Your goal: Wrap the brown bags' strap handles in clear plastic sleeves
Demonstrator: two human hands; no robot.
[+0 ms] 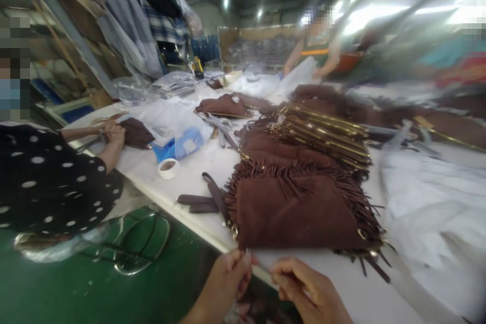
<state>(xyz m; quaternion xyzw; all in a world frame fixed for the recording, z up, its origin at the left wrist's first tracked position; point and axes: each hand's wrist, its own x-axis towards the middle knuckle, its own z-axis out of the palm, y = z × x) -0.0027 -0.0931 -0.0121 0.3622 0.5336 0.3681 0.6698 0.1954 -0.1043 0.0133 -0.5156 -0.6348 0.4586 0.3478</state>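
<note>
At the table's near edge my left hand is closed, thumb pressed to forefinger, close to the front edge of a brown fringed bag. What it pinches is too small to make out. My right hand sits a little to the right with its fingers curled in; anything between them is hidden. The bag lies flat, fringe along its sides and back, gold rings at its corners. Behind it rises a stack of similar brown bags with gold zippers. A brown strap lies on the left.
On the white table are a roll of white tape, a blue tape dispenser and clear plastic bags. White sheeting covers the right. A co-worker in a dotted top handles a brown piece at left; another person works behind.
</note>
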